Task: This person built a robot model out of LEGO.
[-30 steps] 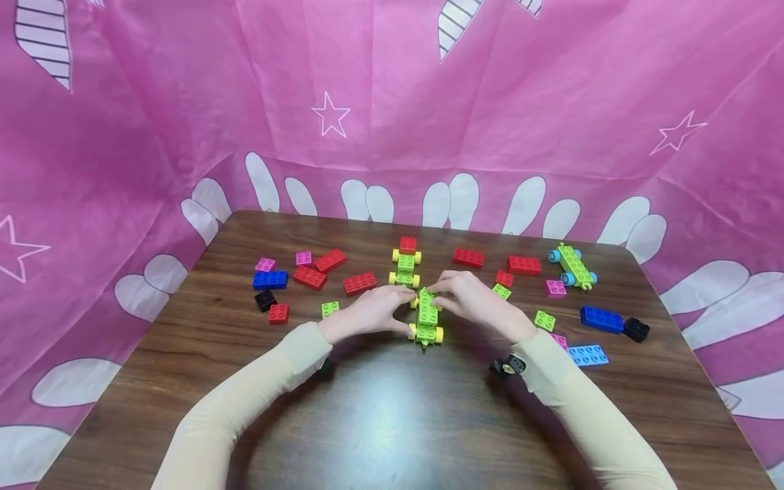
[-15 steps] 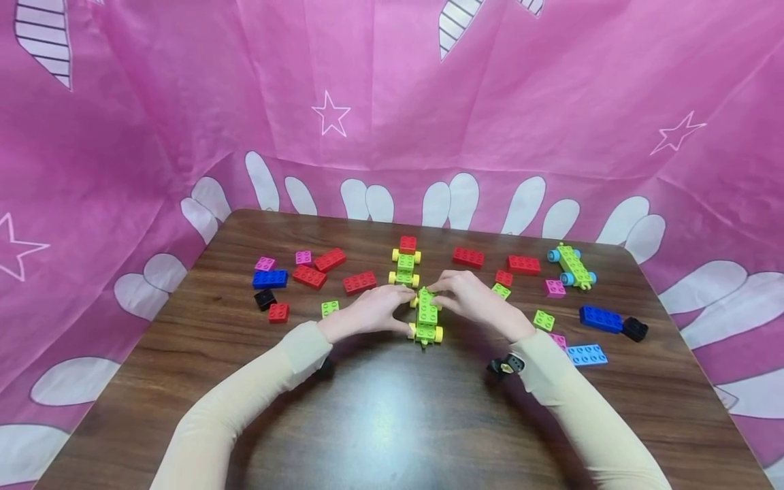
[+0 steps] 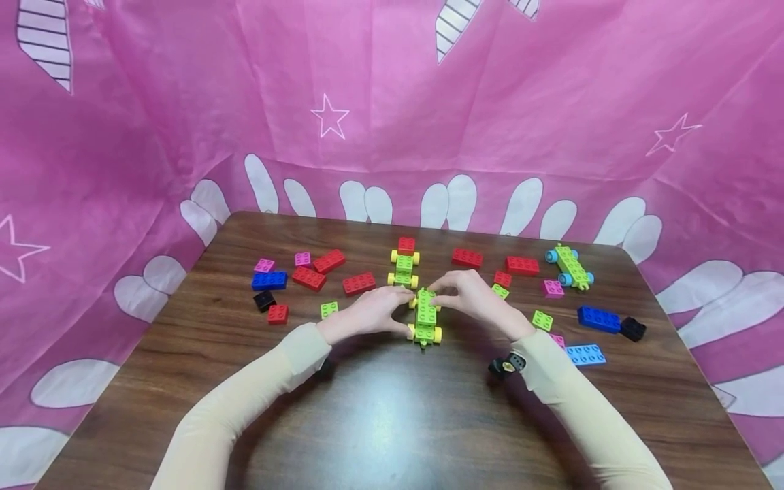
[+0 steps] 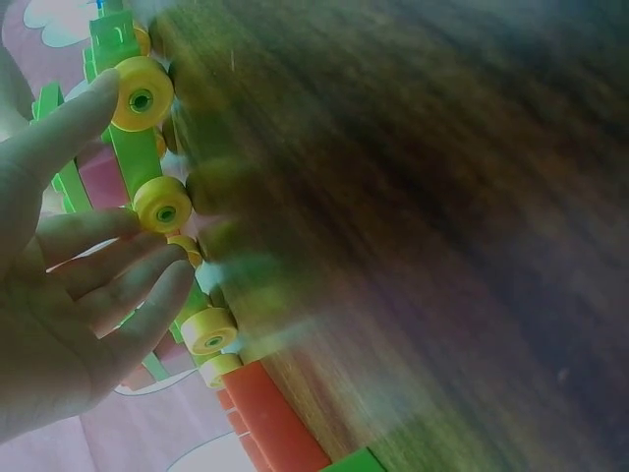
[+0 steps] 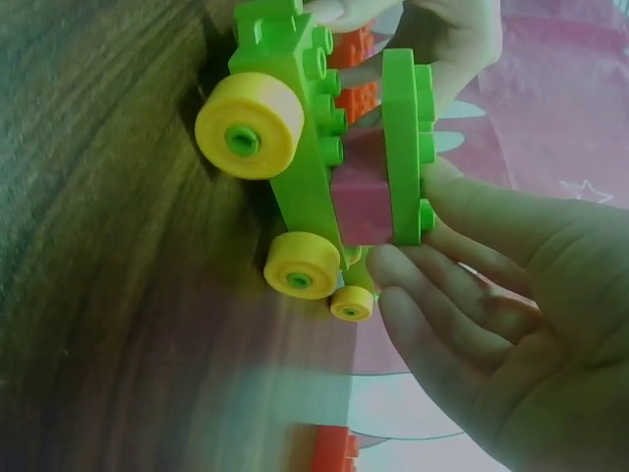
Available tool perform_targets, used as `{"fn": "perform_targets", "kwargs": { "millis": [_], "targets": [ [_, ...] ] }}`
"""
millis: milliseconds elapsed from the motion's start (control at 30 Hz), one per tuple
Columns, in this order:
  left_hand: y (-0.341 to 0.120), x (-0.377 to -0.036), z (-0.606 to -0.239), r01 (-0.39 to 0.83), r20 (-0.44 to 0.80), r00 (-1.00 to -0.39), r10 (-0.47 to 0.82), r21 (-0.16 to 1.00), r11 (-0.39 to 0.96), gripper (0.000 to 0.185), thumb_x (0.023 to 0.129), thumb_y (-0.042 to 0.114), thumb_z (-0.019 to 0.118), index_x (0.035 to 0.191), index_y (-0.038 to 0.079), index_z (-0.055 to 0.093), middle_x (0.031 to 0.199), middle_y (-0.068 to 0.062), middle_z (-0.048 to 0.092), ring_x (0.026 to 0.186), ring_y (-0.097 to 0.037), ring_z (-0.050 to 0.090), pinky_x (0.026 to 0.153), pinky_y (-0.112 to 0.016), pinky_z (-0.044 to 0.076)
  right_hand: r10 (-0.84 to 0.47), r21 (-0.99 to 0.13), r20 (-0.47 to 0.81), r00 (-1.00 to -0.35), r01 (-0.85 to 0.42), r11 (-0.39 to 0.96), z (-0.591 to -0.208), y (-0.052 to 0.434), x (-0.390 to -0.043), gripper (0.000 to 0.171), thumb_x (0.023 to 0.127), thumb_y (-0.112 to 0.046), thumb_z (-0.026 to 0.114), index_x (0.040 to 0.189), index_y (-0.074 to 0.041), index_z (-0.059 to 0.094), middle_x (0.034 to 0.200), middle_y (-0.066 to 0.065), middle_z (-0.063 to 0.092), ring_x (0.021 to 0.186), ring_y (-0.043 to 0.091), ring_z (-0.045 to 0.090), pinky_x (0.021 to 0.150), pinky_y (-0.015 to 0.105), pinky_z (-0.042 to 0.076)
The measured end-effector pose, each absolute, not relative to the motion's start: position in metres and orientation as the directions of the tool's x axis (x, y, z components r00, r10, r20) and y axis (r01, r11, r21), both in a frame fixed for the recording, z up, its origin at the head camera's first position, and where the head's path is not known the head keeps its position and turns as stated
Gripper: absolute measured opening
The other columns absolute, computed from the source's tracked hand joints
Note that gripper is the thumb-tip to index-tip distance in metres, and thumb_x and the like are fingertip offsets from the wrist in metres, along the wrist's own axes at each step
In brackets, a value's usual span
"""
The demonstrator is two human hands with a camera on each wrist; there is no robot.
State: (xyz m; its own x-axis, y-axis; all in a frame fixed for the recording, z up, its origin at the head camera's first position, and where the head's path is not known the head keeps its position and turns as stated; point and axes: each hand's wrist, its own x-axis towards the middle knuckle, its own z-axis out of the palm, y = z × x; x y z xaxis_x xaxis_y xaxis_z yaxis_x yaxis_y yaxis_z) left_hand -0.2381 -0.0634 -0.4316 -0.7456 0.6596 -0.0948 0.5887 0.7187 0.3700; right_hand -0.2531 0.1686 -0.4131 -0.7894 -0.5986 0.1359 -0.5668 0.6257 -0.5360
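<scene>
A lime-green toy car base (image 5: 300,192) with yellow wheels stands on the table in the middle of the head view. It bears a pink brick (image 5: 362,202), and on that lies a flat lime-green building brick (image 5: 401,147). My left hand (image 3: 375,309) steadies the car from the left, thumb at the near wheel (image 4: 142,93) and fingers at the far wheel (image 4: 162,205). From the right, my right hand (image 3: 474,299) pinches the far end of the flat green brick, thumb over its studs and fingertips at its end.
Just beyond stands a second green car (image 3: 403,264) with yellow wheels, a red brick (image 3: 406,245) at its far end. Loose bricks lie on both sides, including a blue one (image 3: 269,280) and a light-blue one (image 3: 584,354). A blue-wheeled car base (image 3: 570,267) is at the far right.
</scene>
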Motion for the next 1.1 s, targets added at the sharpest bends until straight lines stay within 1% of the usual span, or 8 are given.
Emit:
{"fn": "perform_targets", "kwargs": {
  "millis": [133, 233, 467, 667, 867, 1100],
  "targets": [
    [-0.063, -0.237, -0.433, 0.585, -0.098, -0.748, 0.656, 0.371, 0.721, 0.075, 0.084, 0.046, 0.076, 0.142, 0.005, 0.053, 0.15, -0.01, 0.052, 0.14, -0.026, 0.047, 0.112, -0.045, 0.045, -0.573, -0.538, 0.13, -0.809, -0.543, 0.645, -0.414, 0.168, -0.25, 0.026, 0.084, -0.02, 0.079, 0.107, -0.008, 0.076, 0.102, 0.006, 0.078, 0.096, 0.021, 0.071, 0.086, 0.04, 0.059],
    [-0.063, -0.236, -0.433, 0.592, -0.09, -0.745, 0.661, 0.369, 0.716, 0.075, 0.084, 0.046, 0.076, 0.142, 0.005, 0.053, 0.149, -0.011, 0.052, 0.14, -0.026, 0.048, 0.111, -0.045, 0.045, -0.573, -0.517, 0.134, -0.809, -0.55, 0.656, -0.415, 0.168, -0.247, 0.026, 0.084, -0.02, 0.079, 0.107, -0.008, 0.076, 0.102, 0.006, 0.077, 0.095, 0.02, 0.071, 0.085, 0.04, 0.059],
    [-0.063, -0.237, -0.433, 0.593, -0.081, -0.746, 0.661, 0.371, 0.715, 0.075, 0.084, 0.046, 0.076, 0.142, 0.005, 0.053, 0.149, -0.01, 0.052, 0.14, -0.026, 0.048, 0.111, -0.044, 0.045, -0.591, -0.467, 0.186, -0.785, -0.6, 0.65, -0.418, 0.17, -0.246, 0.025, 0.086, -0.02, 0.078, 0.108, -0.008, 0.075, 0.103, 0.006, 0.077, 0.096, 0.02, 0.07, 0.086, 0.04, 0.059],
    [-0.064, -0.237, -0.434, 0.589, -0.085, -0.749, 0.657, 0.369, 0.719, 0.075, 0.084, 0.047, 0.076, 0.142, 0.006, 0.053, 0.149, -0.01, 0.052, 0.14, -0.025, 0.048, 0.111, -0.045, 0.045, -0.59, -0.441, 0.244, -0.77, -0.63, 0.64, -0.422, 0.171, -0.242, 0.025, 0.087, -0.018, 0.076, 0.109, -0.007, 0.074, 0.103, 0.007, 0.075, 0.094, 0.019, 0.069, 0.083, 0.039, 0.059],
    [-0.064, -0.238, -0.434, 0.592, -0.085, -0.746, 0.661, 0.369, 0.716, 0.074, 0.084, 0.046, 0.076, 0.142, 0.006, 0.054, 0.148, -0.01, 0.053, 0.139, -0.026, 0.049, 0.112, -0.044, 0.044, -0.583, -0.419, 0.297, -0.756, -0.652, 0.632, -0.418, 0.176, -0.241, 0.024, 0.087, -0.016, 0.076, 0.109, -0.006, 0.073, 0.105, 0.008, 0.074, 0.098, 0.022, 0.07, 0.087, 0.041, 0.059],
    [-0.064, -0.237, -0.434, 0.595, -0.086, -0.742, 0.665, 0.372, 0.713, 0.075, 0.084, 0.046, 0.076, 0.142, 0.006, 0.053, 0.149, -0.009, 0.052, 0.14, -0.025, 0.048, 0.113, -0.043, 0.044, -0.538, -0.407, 0.327, -0.777, -0.629, 0.662, -0.408, 0.195, -0.25, 0.025, 0.086, -0.016, 0.077, 0.109, -0.008, 0.073, 0.105, 0.008, 0.075, 0.098, 0.022, 0.07, 0.086, 0.042, 0.058]
  ]
}}
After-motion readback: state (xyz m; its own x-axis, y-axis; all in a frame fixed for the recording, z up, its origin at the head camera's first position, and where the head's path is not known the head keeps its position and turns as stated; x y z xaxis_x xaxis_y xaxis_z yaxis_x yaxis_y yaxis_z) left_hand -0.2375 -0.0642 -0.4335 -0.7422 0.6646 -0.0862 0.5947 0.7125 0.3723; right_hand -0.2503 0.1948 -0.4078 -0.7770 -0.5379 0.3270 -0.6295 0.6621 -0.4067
